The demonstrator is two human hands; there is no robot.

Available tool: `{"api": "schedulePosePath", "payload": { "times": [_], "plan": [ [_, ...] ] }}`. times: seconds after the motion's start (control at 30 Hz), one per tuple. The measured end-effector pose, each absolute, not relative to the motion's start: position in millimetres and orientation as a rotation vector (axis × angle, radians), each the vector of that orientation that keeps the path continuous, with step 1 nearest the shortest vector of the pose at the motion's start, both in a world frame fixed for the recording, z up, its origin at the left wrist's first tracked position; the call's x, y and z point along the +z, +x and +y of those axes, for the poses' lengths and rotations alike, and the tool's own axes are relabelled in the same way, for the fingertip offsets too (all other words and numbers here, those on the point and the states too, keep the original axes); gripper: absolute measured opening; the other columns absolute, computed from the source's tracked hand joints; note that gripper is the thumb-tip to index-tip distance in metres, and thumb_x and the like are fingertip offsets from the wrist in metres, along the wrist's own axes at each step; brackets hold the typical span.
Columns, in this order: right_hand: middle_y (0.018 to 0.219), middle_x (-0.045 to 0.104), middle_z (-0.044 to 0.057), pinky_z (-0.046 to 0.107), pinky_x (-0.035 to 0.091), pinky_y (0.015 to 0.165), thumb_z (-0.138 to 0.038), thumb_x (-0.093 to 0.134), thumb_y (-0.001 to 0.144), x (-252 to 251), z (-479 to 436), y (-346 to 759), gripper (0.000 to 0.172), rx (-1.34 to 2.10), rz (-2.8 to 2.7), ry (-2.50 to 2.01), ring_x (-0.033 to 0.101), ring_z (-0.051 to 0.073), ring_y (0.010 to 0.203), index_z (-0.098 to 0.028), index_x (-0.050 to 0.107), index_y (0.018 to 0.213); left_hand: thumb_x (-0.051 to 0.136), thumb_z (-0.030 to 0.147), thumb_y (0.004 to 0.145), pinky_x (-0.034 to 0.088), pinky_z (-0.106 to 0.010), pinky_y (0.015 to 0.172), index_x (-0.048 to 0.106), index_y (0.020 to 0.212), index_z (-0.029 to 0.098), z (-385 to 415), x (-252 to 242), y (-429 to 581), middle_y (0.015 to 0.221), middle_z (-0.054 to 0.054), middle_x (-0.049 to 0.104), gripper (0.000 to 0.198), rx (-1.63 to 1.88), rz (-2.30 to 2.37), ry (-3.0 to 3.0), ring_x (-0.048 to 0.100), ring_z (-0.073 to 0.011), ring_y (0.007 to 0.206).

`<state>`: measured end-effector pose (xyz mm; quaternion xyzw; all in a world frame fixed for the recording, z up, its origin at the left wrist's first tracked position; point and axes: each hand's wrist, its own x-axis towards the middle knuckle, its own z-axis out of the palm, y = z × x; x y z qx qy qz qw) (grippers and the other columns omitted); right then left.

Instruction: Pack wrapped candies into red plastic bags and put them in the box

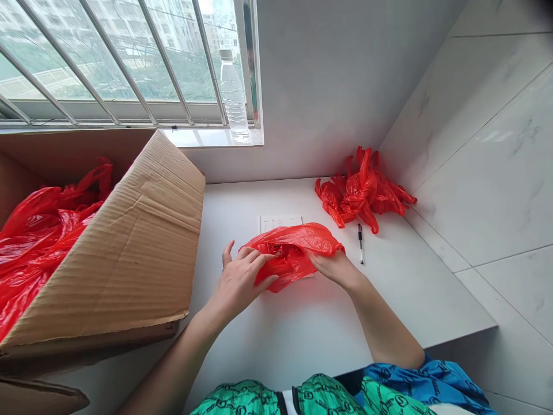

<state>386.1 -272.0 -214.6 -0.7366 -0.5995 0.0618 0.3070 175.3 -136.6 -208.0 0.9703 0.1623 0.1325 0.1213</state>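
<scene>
Red plastic bag [285,259]: printed mark creased and unreadable. Right hand [332,268]: fingertips concealed by the bag. Sheet of paper [280,223]: lower part covered by the bag, writing too small to read (markings on the pen [360,242] likewise). Cardboard box [129,242]: cut off by the left edge, its flap hiding much of the red bags [43,242] inside.

Cardboard box [108,242] sits on the left end of the counter [276,346] with bags [38,248] stuffed inside. Pile of bags [363,193] at the back right, pen [360,243] just in front of it, sheet of paper [280,223] left of the pen, partly under a single bag [294,253]. Water bottle [233,92] up on the windowsill [207,137] behind.
</scene>
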Motion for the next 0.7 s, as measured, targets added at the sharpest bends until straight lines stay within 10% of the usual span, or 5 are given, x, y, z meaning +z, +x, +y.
{"api": "schedulePosePath", "payload": {
  "times": [0.23, 0.47, 0.57, 0.7],
  "plan": [
    [0.095, 0.074, 0.001, 0.024, 0.055, 0.06, -0.039, 0.045, 0.102, -169.9, -302.8, 377.0, 0.035, 0.498, -1.506, -1.797, 0.067, 0.013, 0.067, -0.025, 0.063, 0.128, 0.051, 0.019, 0.094, 0.014, -0.055, 0.118, 0.067, 0.097, 0.026, -142.3, -192.5, 168.7, 0.091, 0.001, 0.069, 0.017, 0.526, 0.444, 2.83, 0.062, -0.0186, 0.096],
    [0.083, 0.065, 0.001, 0.027, 0.048, 0.06, -0.042, 0.067, 0.09, -162.4, -326.4, 395.5, 0.022, -0.198, -1.218, -1.918, 0.058, 0.014, 0.067, -0.023, 0.062, 0.097, 0.055, 0.023, 0.095, 0.034, -0.039, 0.106, 0.061, 0.095, 0.023, -142.9, -176.6, 159.5, 0.093, 0.0, 0.065, 0.005, 0.783, 0.486, 2.55, 0.059, -0.0154, 0.089],
    [0.102, 0.065, 0.005, 0.029, 0.047, 0.059, -0.049, 0.073, 0.082, -164.2, -326.0, 405.0, 0.04, -0.138, -1.303, -2.032, 0.06, 0.017, 0.077, -0.023, 0.06, 0.11, 0.06, 0.03, 0.093, 0.041, -0.032, 0.092, 0.061, 0.094, 0.023, -144.3, -177.1, 153.4, 0.093, 0.0, 0.062, 0.007, 0.74, 0.544, 2.381, 0.057, -0.0166, 0.09],
    [0.103, 0.065, 0.004, 0.031, 0.048, 0.065, -0.042, 0.064, 0.09, -152.1, -316.5, 420.1, 0.018, 0.009, -1.357, -2.03, 0.062, 0.019, 0.085, -0.025, 0.067, 0.095, 0.063, 0.033, 0.092, 0.044, -0.028, 0.083, 0.062, 0.091, 0.022, -142.9, -171.7, 152.3, 0.098, -0.003, 0.061, 0.012, 0.76, 0.549, 2.092, 0.057, -0.017, 0.091]
  ]
}}
